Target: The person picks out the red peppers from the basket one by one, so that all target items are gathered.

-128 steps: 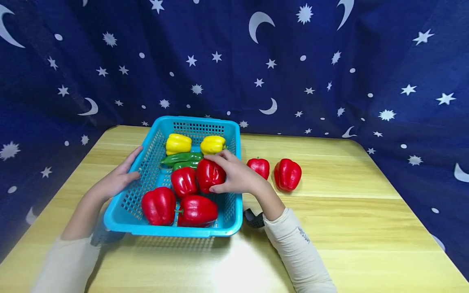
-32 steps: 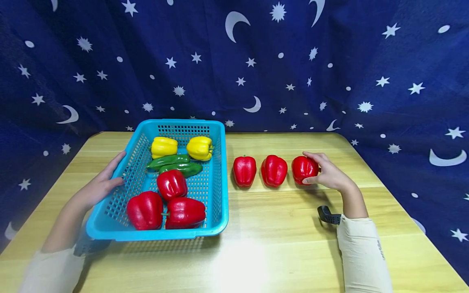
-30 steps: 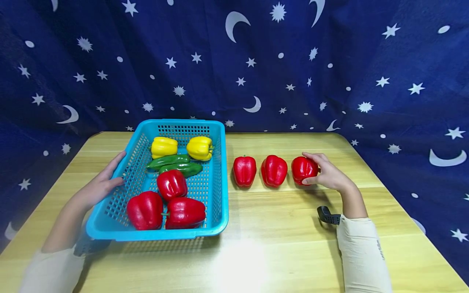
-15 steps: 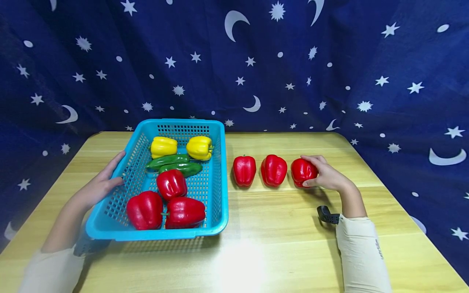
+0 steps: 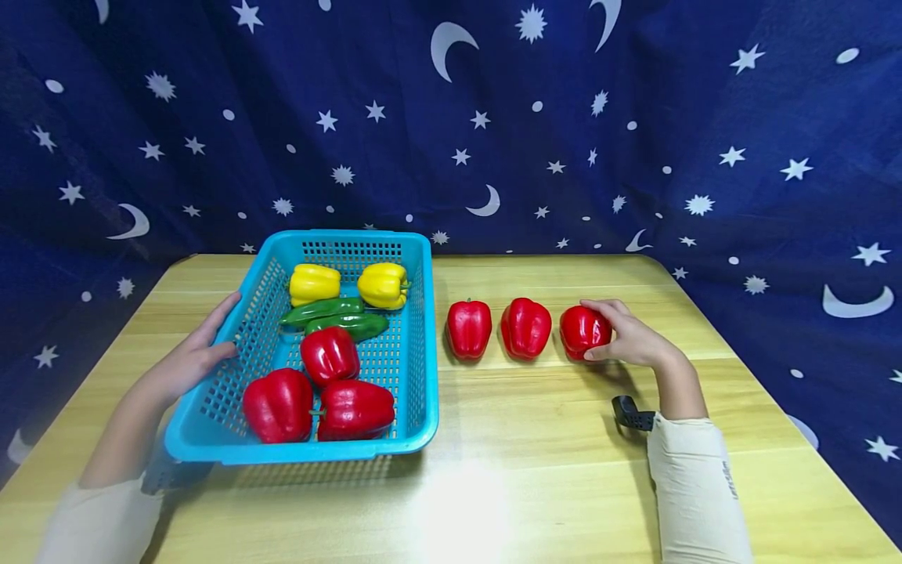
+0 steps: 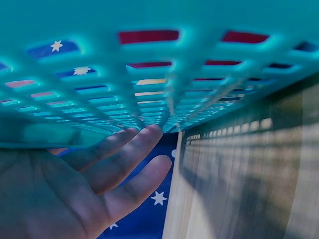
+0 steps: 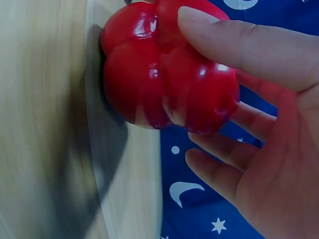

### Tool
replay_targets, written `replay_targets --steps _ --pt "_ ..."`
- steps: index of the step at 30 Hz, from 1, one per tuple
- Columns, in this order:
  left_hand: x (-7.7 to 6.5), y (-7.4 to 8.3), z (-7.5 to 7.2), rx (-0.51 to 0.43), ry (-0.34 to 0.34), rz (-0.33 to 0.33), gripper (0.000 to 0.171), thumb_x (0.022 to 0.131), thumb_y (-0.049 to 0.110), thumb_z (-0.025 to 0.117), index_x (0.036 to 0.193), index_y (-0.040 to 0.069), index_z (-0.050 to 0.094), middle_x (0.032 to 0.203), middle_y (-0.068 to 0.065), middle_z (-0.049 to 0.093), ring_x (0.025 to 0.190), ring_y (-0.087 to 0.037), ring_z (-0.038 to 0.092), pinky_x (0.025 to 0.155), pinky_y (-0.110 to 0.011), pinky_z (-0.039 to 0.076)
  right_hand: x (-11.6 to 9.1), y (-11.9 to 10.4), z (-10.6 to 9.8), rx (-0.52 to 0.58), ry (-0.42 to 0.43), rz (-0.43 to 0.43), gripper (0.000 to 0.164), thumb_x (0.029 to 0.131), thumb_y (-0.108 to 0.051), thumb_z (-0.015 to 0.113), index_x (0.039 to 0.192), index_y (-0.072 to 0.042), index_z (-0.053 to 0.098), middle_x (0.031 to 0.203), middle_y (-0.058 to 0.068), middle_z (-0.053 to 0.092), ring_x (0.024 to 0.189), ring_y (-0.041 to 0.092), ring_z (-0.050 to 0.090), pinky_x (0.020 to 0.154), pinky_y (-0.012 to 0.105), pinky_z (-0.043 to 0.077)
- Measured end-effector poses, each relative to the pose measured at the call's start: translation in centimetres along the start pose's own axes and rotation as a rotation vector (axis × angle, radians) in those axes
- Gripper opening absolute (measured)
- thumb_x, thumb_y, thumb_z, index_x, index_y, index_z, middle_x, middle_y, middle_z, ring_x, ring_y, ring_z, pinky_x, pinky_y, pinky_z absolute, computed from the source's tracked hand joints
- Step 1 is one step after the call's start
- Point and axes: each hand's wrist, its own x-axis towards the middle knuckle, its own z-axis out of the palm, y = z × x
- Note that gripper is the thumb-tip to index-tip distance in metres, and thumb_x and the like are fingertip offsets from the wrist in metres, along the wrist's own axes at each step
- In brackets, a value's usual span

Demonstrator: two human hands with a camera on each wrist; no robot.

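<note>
In the head view, my right hand (image 5: 630, 338) is at the rightmost of three red bell peppers standing in a row on the table. Its thumb and fingers are placed around this red bell pepper (image 7: 164, 74), which casts a shadow on the wood. The middle pepper (image 5: 526, 329) and the left one (image 5: 468, 329) stand just beside it. My left hand (image 5: 190, 362) rests against the left side of a blue plastic basket (image 5: 419, 392), thumb at the rim. The left wrist view shows its fingers (image 6: 127, 167) fairly straight along the slotted outer wall.
Inside the basket lie two yellow bell peppers (image 5: 314, 283), two green peppers (image 5: 348, 325) and three red bell peppers (image 5: 355, 410). A black wrist-camera piece (image 5: 632, 413) sits by my right sleeve. A dark blue star-and-moon curtain (image 5: 395, 117) hangs behind the wooden table (image 5: 550, 478).
My right hand has carried a red bell pepper from the basket to the row's right end. Over the last second it has only shifted slightly. My left hand stays at the basket.
</note>
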Motion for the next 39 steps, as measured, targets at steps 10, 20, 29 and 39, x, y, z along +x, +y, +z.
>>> replay_targets --steps 10,20,29,39 --pt "0.0 0.0 -0.1 0.0 -0.001 0.004 0.074 0.091 0.004 0.033 0.145 0.02 -0.015 0.146 -0.033 -0.001 0.121 -0.061 0.02 0.077 -0.061 0.048 -0.2 0.1 -0.5 -0.028 -0.011 0.016 0.08 0.072 -0.014 0.072 0.138 0.002 0.03 0.132 0.028 0.029 0.117 0.046 0.035 0.092 0.064 0.038" --pt "0.1 0.1 0.0 0.005 0.01 0.012 0.077 0.089 0.0 0.034 0.145 0.019 -0.014 0.148 -0.03 -0.004 0.125 -0.06 0.015 0.085 -0.067 0.039 0.0 -1.1 -0.6 -0.053 0.079 -0.008 0.074 0.076 -0.018 0.07 0.137 0.001 0.032 0.139 0.028 0.024 0.126 0.047 0.025 0.099 0.067 0.025" --pt "0.1 0.2 0.0 0.015 0.011 0.005 0.076 0.089 0.002 0.034 0.145 0.02 -0.014 0.148 -0.029 -0.004 0.125 -0.06 0.014 0.084 -0.066 0.04 0.8 -4.5 0.5 -0.104 0.157 -0.094 0.069 0.077 -0.017 0.069 0.136 -0.001 0.036 0.143 0.024 0.025 0.129 0.046 0.021 0.099 0.067 0.023" --pt "0.1 0.1 0.0 0.006 0.015 0.019 0.076 0.089 0.001 0.034 0.146 0.019 -0.014 0.148 -0.029 -0.003 0.125 -0.06 0.016 0.083 -0.064 0.042 2.0 -9.2 2.1 -0.089 0.138 -0.206 0.069 0.077 -0.019 0.07 0.137 -0.009 0.037 0.145 0.016 0.025 0.134 0.038 0.018 0.103 0.063 0.024"
